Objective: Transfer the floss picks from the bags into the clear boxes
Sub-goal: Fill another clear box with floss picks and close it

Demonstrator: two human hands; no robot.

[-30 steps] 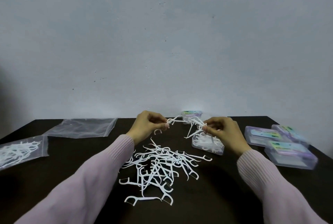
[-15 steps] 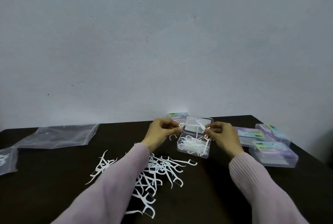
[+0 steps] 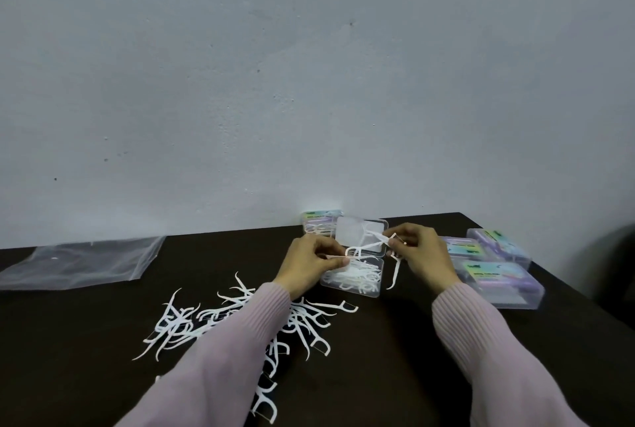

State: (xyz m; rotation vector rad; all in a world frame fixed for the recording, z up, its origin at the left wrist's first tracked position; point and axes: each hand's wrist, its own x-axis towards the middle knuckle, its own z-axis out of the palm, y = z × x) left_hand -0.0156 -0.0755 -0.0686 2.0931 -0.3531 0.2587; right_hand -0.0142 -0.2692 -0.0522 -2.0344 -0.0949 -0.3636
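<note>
An open clear box (image 3: 377, 292) lies mid-table with several white floss picks inside, its lid (image 3: 347, 236) raised at the back. Just above it, my left hand (image 3: 311, 267) and my right hand (image 3: 421, 255) pinch the two ends of a small bunch of floss picks (image 3: 366, 246). One pick dangles below my right hand. A loose pile of floss picks (image 3: 240, 320) is spread on the dark table (image 3: 395, 358) under my left forearm.
An empty clear plastic bag (image 3: 82, 261) lies flat at the back left. Three closed clear boxes with coloured labels (image 3: 494, 272) stack at the right edge, and another one (image 3: 319, 220) stands against the wall behind the open box.
The view has shifted right, so the second bag of picks has left the frame. Both hands stay together over the open box, still holding the bunch.
</note>
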